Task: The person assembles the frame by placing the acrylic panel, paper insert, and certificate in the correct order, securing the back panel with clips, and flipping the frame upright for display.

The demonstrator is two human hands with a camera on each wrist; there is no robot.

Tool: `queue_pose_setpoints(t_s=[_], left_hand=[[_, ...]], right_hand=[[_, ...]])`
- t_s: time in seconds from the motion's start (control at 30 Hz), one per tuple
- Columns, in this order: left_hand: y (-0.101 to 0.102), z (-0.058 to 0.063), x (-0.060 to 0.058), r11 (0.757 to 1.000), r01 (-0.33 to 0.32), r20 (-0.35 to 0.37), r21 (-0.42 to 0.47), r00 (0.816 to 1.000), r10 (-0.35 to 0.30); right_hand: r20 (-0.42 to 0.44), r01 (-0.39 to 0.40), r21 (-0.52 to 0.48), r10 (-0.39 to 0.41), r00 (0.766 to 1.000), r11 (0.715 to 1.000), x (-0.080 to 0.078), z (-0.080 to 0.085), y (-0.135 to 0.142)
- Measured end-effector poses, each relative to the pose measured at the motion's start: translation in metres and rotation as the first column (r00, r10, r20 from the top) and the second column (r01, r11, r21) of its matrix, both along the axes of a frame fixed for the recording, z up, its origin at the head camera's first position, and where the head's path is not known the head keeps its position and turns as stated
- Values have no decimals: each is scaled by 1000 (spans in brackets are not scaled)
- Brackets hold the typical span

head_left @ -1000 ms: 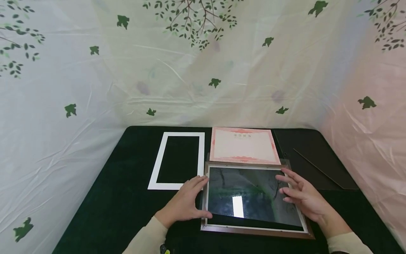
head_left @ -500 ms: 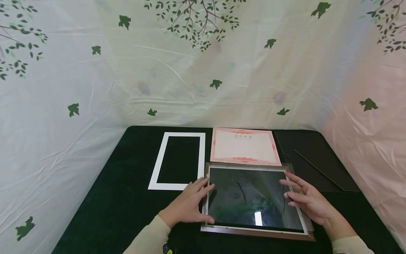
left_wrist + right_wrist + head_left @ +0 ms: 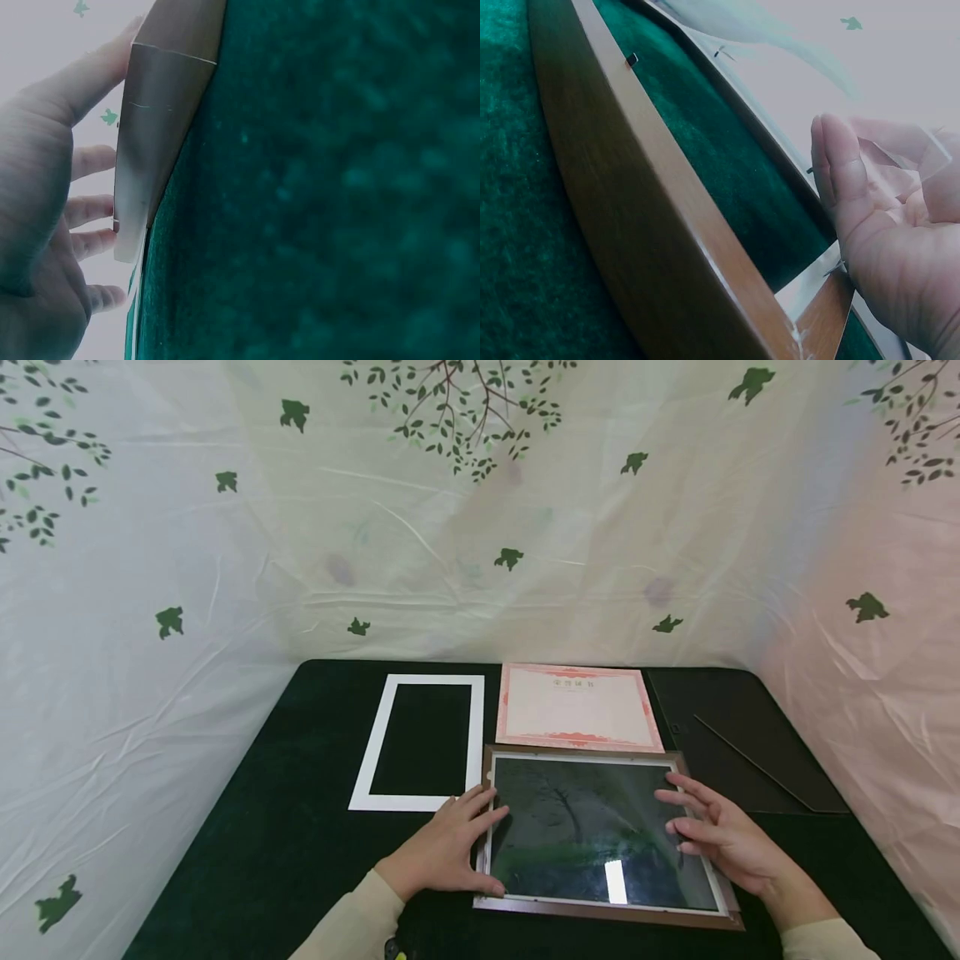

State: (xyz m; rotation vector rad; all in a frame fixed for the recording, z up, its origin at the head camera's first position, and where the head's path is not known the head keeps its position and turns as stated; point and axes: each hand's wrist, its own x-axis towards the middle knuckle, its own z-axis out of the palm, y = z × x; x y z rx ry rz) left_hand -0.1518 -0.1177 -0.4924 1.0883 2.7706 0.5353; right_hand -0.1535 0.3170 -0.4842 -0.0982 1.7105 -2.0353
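A brown picture frame (image 3: pixel 600 916) lies face down, its inner edge pale and the green cloth showing through its opening. Over the opening is a clear, reflective sheet (image 3: pixel 570 827), mirroring branches and a bright light. My left hand (image 3: pixel 446 852) rests at the frame's left side, fingers spread, thumb at the near left corner; in the left wrist view the fingertips (image 3: pixel 105 241) reach the frame's edge. At the right side, my right hand (image 3: pixel 731 843) pinches the sheet's edge; its transparent corner (image 3: pixel 935 157) shows between the fingers in the right wrist view.
A white mat border (image 3: pixel 371 735) lies left of the frame. Behind the frame is a pink-bordered certificate (image 3: pixel 577 702). A dark backing board (image 3: pixel 720 693) with a thin stand strip (image 3: pixel 750 762) lies at the back right. Small metal tabs (image 3: pixel 632 60) stick out of the frame's inner edge.
The clear sheet has shifted toward me and lined up more with the frame's opening; its overhang past the far right corner is gone. My left hand has moved slightly nearer me, index finger lifted over the sheet.
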Motion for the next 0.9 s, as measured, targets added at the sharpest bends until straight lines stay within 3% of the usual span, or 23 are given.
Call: queue_pose_setpoints(t_s=[0.2, 0.4, 0.6, 0.83, 0.9], left_hand=[[2, -3, -1, 999, 13, 2, -40, 1000, -13], [4, -4, 0, 998, 1, -1, -64, 1000, -1], [5, -3, 0, 996, -4, -29, -90, 1000, 1], [7, -1, 2, 995, 2, -49, -102, 999, -7], [7, 0, 2, 994, 0, -50, -110, 999, -5]], right_hand=[[1, 33, 159, -33, 999, 987, -2, 1, -5], [-39, 72, 357, -63, 997, 931, -4, -1, -9], [-126, 120, 518, -64, 990, 847, -2, 2, -16], [-140, 116, 643, -32, 990, 757, 0, 3, -22], [-178, 121, 699, 7, 984, 705, 1, 3, -22]])
